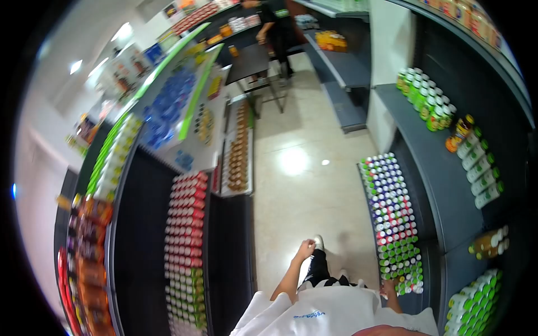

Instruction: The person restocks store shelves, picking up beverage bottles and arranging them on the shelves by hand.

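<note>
My left hand [305,249] hangs in front of my white shirt, over the aisle floor and close to my shoe [319,242]. Its fingers are curled in, and nothing shows in them. On the other side, my right hand [388,287] is low beside the near end of a bottom shelf packed with rows of bottles with white, green and pink caps [395,224]. It overlaps the edge of the green-capped rows in this view; whether it touches them, and how its fingers sit, I cannot make out.
Shelving on the left carries red and green cans [185,224], amber bottles [92,263] and blue-wrapped packs [168,106]. On the right shelf [414,134] stand green bottles [426,98]. Farther ahead are a dark table [246,63] and a person in dark clothes [274,36].
</note>
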`<move>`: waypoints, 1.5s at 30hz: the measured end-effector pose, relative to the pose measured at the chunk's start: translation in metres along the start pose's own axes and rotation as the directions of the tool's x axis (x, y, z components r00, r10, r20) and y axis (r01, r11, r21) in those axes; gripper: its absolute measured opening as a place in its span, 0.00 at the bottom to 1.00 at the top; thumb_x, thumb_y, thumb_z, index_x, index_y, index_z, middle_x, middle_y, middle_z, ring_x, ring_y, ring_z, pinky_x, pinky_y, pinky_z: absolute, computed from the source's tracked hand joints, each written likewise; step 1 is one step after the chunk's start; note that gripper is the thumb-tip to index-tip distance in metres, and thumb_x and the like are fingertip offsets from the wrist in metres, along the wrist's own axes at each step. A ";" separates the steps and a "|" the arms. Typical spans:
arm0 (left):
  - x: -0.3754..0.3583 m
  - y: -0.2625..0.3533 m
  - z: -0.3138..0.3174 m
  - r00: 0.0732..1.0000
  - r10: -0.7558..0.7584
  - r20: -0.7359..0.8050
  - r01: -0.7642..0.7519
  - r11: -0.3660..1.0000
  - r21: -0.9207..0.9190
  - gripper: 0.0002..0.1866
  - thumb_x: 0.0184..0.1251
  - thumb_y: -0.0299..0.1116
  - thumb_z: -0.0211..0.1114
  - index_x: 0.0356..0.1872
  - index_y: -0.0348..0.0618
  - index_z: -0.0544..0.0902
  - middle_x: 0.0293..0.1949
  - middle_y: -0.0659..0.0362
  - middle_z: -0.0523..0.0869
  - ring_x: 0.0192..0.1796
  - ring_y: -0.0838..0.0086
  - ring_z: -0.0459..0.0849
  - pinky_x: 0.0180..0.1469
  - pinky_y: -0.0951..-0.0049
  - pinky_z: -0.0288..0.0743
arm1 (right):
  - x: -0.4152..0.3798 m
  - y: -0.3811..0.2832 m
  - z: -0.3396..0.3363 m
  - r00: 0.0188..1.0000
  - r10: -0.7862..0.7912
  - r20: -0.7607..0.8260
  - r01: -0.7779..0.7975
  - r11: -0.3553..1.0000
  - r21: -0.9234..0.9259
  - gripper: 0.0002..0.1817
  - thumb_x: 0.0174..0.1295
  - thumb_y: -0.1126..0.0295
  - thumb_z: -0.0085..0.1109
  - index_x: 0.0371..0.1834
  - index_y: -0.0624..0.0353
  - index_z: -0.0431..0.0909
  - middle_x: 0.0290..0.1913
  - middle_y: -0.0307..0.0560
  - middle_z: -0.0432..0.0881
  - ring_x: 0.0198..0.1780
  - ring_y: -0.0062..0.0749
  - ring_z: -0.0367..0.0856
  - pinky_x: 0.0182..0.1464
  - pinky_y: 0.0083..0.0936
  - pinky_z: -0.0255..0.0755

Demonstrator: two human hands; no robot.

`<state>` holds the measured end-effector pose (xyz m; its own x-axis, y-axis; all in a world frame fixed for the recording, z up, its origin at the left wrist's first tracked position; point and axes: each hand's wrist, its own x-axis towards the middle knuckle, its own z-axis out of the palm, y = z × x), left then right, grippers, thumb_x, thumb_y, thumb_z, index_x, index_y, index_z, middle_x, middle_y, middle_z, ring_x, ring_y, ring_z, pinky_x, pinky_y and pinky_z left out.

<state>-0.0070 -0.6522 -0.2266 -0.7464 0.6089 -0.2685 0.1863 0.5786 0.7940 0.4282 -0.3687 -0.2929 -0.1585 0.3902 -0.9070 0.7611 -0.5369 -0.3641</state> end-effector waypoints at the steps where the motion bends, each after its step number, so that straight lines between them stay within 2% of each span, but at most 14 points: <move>1: 0.010 -0.015 -0.002 0.995 -0.051 0.086 0.051 0.999 0.010 0.20 0.71 0.43 0.64 0.53 0.36 0.85 0.53 0.43 0.88 0.54 0.54 0.87 0.59 0.58 0.80 | 0.001 -0.004 0.002 1.000 0.002 -0.023 -0.002 1.000 -0.002 0.23 0.69 0.57 0.58 0.61 0.59 0.74 0.43 0.54 0.85 0.32 0.45 0.85 0.35 0.48 0.83; 8: 0.015 -0.101 -0.072 0.584 -0.700 0.412 0.782 0.621 -0.055 0.28 0.73 0.52 0.61 0.68 0.50 0.76 0.54 0.53 0.86 0.48 0.60 0.86 0.50 0.52 0.81 | -0.005 -0.087 0.048 0.992 0.008 -0.123 0.001 0.998 0.067 0.15 0.68 0.58 0.63 0.44 0.59 0.76 0.31 0.51 0.81 0.22 0.40 0.79 0.20 0.42 0.75; 10: 0.034 -0.119 -0.105 0.561 -0.712 0.422 0.793 0.608 -0.030 0.27 0.74 0.52 0.60 0.68 0.50 0.76 0.55 0.54 0.85 0.49 0.60 0.85 0.50 0.52 0.80 | 0.021 -0.124 0.068 0.999 -0.009 -0.045 0.014 0.995 0.102 0.14 0.70 0.58 0.59 0.40 0.59 0.79 0.34 0.56 0.83 0.28 0.48 0.83 0.25 0.52 0.75; 11: 0.042 -0.128 -0.117 0.596 -0.702 0.390 0.790 0.601 -0.123 0.26 0.75 0.51 0.60 0.67 0.50 0.76 0.55 0.54 0.85 0.49 0.60 0.85 0.49 0.51 0.80 | 0.072 -0.110 0.071 0.831 -0.556 0.022 0.484 0.703 -0.521 0.15 0.69 0.58 0.56 0.40 0.60 0.81 0.40 0.62 0.84 0.30 0.56 0.84 0.33 0.54 0.77; 12: 0.044 -0.136 -0.128 0.617 -0.701 0.358 0.785 0.581 -0.214 0.24 0.76 0.50 0.59 0.65 0.49 0.77 0.55 0.54 0.85 0.50 0.60 0.84 0.48 0.51 0.80 | 0.091 -0.124 0.084 0.635 -0.764 -0.113 0.561 0.556 -0.613 0.13 0.71 0.58 0.60 0.40 0.57 0.81 0.25 0.42 0.81 0.22 0.30 0.79 0.22 0.33 0.71; 15: 0.075 -0.146 -0.159 0.637 -0.719 0.277 0.764 0.636 -0.107 0.21 0.76 0.46 0.55 0.60 0.44 0.77 0.45 0.53 0.88 0.37 0.63 0.86 0.38 0.52 0.80 | -0.005 -0.233 0.122 0.868 -0.483 -0.113 0.491 0.870 0.050 0.14 0.72 0.58 0.60 0.48 0.57 0.80 0.32 0.43 0.84 0.27 0.26 0.82 0.26 0.27 0.75; 26: 0.303 -0.031 -0.141 0.729 -0.522 0.444 0.595 0.803 -0.033 0.27 0.75 0.47 0.55 0.69 0.44 0.73 0.60 0.50 0.85 0.54 0.56 0.86 0.50 0.53 0.82 | 0.005 -0.292 0.151 0.792 -0.506 -0.341 0.460 0.862 -0.212 0.14 0.68 0.60 0.66 0.48 0.58 0.83 0.34 0.46 0.87 0.29 0.28 0.85 0.32 0.29 0.80; 28: 0.338 -0.003 -0.121 0.766 -0.442 0.466 0.529 0.846 -0.069 0.27 0.75 0.47 0.56 0.69 0.44 0.73 0.60 0.49 0.85 0.56 0.56 0.86 0.51 0.53 0.82 | -0.019 -0.331 0.158 0.544 -0.707 -0.453 0.685 0.685 -0.247 0.12 0.67 0.62 0.66 0.45 0.59 0.84 0.36 0.48 0.89 0.31 0.29 0.87 0.34 0.31 0.81; 32: 0.391 0.066 -0.119 0.721 -0.323 0.613 0.404 0.915 0.008 0.28 0.77 0.49 0.56 0.71 0.45 0.72 0.63 0.49 0.84 0.59 0.57 0.85 0.57 0.53 0.80 | -0.110 -0.494 0.126 0.450 -0.633 -0.630 0.673 0.704 -0.227 0.12 0.66 0.68 0.65 0.51 0.56 0.81 0.32 0.45 0.84 0.32 0.36 0.85 0.34 0.33 0.77; 35: 0.453 0.132 -0.125 0.690 -0.263 0.675 0.346 0.938 0.013 0.27 0.79 0.49 0.56 0.71 0.46 0.73 0.61 0.53 0.85 0.57 0.62 0.85 0.57 0.58 0.80 | -0.157 -0.601 0.028 -0.303 -0.423 -0.854 0.803 0.370 -0.468 0.19 0.65 0.76 0.67 0.58 0.63 0.75 0.37 0.44 0.80 0.35 0.26 0.81 0.35 0.26 0.75; 37: 0.492 0.170 -0.125 0.705 -0.264 0.658 0.330 0.944 0.024 0.25 0.81 0.48 0.56 0.70 0.47 0.74 0.59 0.57 0.86 0.54 0.67 0.85 0.54 0.61 0.79 | -0.197 -0.642 -0.043 -0.334 -0.159 -0.929 0.756 0.543 -0.365 0.29 0.65 0.74 0.68 0.68 0.64 0.69 0.46 0.56 0.81 0.45 0.46 0.84 0.47 0.33 0.79; 39: 0.527 0.234 -0.116 0.786 -0.002 0.618 0.050 0.997 -0.061 0.26 0.81 0.48 0.56 0.71 0.45 0.74 0.58 0.57 0.86 0.54 0.69 0.84 0.56 0.63 0.78 | -0.192 -0.659 -0.123 -0.600 -0.075 -0.797 0.572 0.656 -0.492 0.37 0.63 0.63 0.72 0.71 0.68 0.66 0.59 0.63 0.75 0.61 0.57 0.76 0.63 0.43 0.71; 42: 0.550 0.345 -0.102 0.698 0.243 0.673 -0.133 0.968 -0.212 0.26 0.82 0.49 0.55 0.71 0.44 0.74 0.58 0.57 0.85 0.53 0.69 0.82 0.58 0.63 0.76 | -0.194 -0.681 -0.184 -0.620 -0.020 -0.784 0.511 0.748 -0.424 0.47 0.52 0.55 0.78 0.69 0.73 0.67 0.59 0.69 0.78 0.59 0.63 0.78 0.64 0.47 0.74; 45: 0.537 0.440 -0.078 0.542 0.449 0.711 -0.285 0.893 -0.348 0.24 0.83 0.48 0.57 0.68 0.42 0.76 0.57 0.54 0.84 0.55 0.68 0.83 0.58 0.64 0.77 | -0.178 -0.683 -0.194 -0.387 -0.012 -0.922 0.558 0.793 -0.244 0.39 0.47 0.55 0.78 0.60 0.69 0.75 0.51 0.68 0.81 0.51 0.62 0.83 0.56 0.48 0.79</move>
<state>-0.3758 -0.1129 0.0216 0.1335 0.9752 -0.1764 0.1570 0.1549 0.9754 0.0584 0.0736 0.1583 0.6321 0.5452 0.5507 0.6691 -0.0255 -0.7427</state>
